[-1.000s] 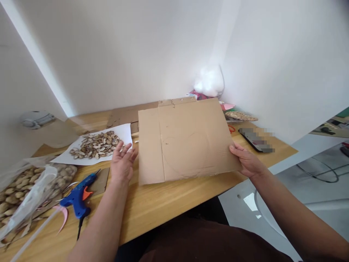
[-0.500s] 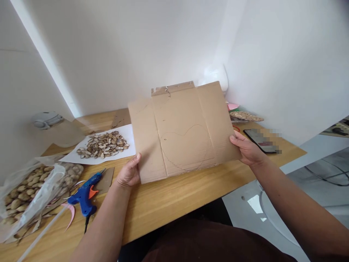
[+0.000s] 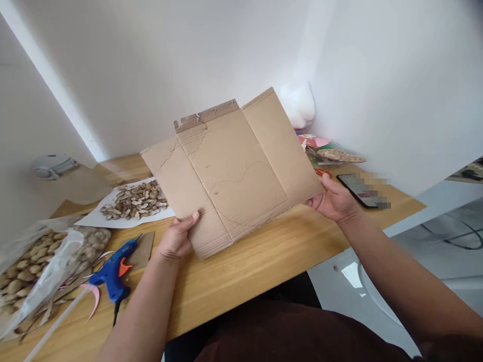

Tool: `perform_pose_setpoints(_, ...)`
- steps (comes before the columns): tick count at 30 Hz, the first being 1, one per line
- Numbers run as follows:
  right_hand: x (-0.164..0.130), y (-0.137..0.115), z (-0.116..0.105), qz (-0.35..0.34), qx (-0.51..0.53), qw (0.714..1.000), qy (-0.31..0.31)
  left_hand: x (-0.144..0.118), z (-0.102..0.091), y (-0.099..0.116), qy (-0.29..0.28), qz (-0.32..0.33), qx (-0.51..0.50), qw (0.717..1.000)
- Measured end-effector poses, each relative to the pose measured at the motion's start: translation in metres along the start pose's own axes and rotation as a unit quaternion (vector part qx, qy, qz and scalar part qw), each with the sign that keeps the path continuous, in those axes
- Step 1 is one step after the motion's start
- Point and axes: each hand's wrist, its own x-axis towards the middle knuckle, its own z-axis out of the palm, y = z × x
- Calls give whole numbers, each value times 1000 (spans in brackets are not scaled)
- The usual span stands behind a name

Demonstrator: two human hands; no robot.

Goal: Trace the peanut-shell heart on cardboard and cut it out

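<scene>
Between my hands a creased piece of cardboard (image 3: pixel 234 146) is held up over the wooden table, tilted with its right side higher. A heart outline is drawn on its lower middle, and its top edge is torn on the left. My left hand (image 3: pixel 179 234) grips the lower left edge, thumb on the face and fingers behind. At the lower right corner, my right hand (image 3: pixel 334 198) pinches the cardboard, its fingers partly hidden beneath. A blue glue gun (image 3: pixel 113 271) with an orange trigger lies left of my left forearm.
Peanut shells (image 3: pixel 138 199) lie on white paper (image 3: pixel 113 219) behind my left hand. A plastic bag of peanuts (image 3: pixel 33 266) sits at the left. Red-handled scissors (image 3: pixel 323 173), a phone (image 3: pixel 360 191) and a peanut-shell-like textured piece (image 3: pixel 341 155) are at the right.
The cardboard has turned counter-clockwise and shifted left, its top left dropping toward the left. Both hands keep their hold. More of the items at the back right now show.
</scene>
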Motion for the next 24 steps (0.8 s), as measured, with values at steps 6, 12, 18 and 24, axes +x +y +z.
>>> perform_pose_setpoints(6, -6, 19, 40, 75, 190, 978, -47, 1, 3, 0, -5, 4, -31, 1000)
perform_pose_setpoints(12, -3, 28, 86, 109, 272, 952, -83, -2, 4, 2, -5, -1, -29, 1000)
perform_pose_setpoints(18, 11, 29, 94, 132, 319, 937, -59, -1, 2, 11, -39, -1, -46, 998)
perform_pose_setpoints(24, 23, 20, 103, 106, 323, 939, -56, -3, 7, -10, -130, 35, 96, 986)
